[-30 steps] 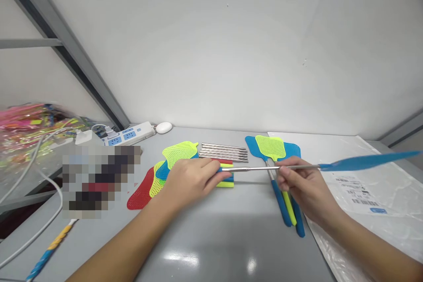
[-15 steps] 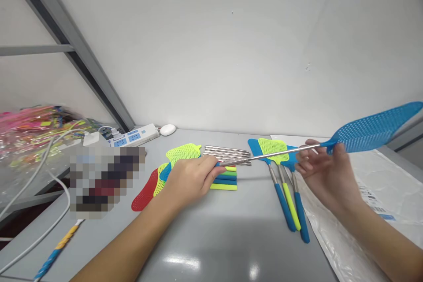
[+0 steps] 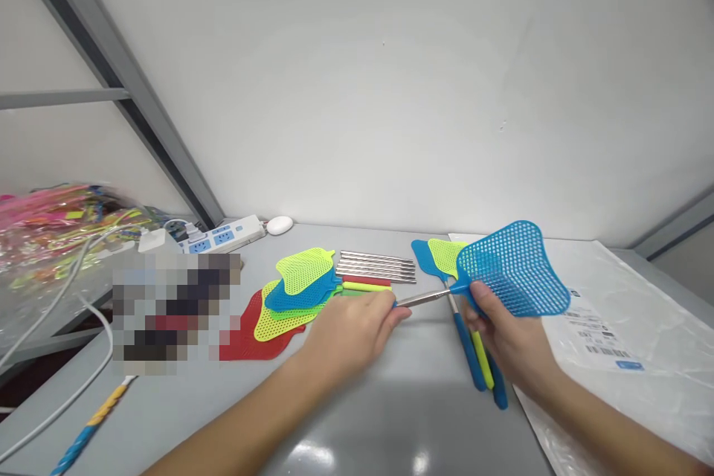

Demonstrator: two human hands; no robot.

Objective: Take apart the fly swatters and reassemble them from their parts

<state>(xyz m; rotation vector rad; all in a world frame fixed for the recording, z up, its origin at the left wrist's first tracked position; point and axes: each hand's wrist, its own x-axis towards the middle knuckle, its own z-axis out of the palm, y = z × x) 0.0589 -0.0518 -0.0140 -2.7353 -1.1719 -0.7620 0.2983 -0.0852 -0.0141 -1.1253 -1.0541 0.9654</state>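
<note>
A blue fly swatter (image 3: pixel 516 268) with a short metal rod is held between both hands above the table. My left hand (image 3: pixel 351 331) is wrapped round its handle end, hiding most of the handle. At the neck, just below the mesh head, my right hand (image 3: pixel 510 331) grips it with the thumb on top. Beneath my right hand lie several swatters with blue and yellow-green handles (image 3: pixel 469 349), partly covered. Left of my left hand, loose mesh heads lie in an overlapping pile: yellow-green (image 3: pixel 304 270), blue (image 3: pixel 301 294) and red (image 3: pixel 251 338).
Several metal rods (image 3: pixel 376 266) lie side by side behind my left hand, with coloured handles (image 3: pixel 365 285) in front. A power strip (image 3: pixel 223 236) and a white rounded object (image 3: pixel 280 225) stand at the back left. White plastic packaging (image 3: pixel 613 312) covers the right side. Cables (image 3: pixel 103 320) hang at left.
The swatter's rod has gone from long to short as my right hand came left toward my left hand. The mesh head has turned to face me more.
</note>
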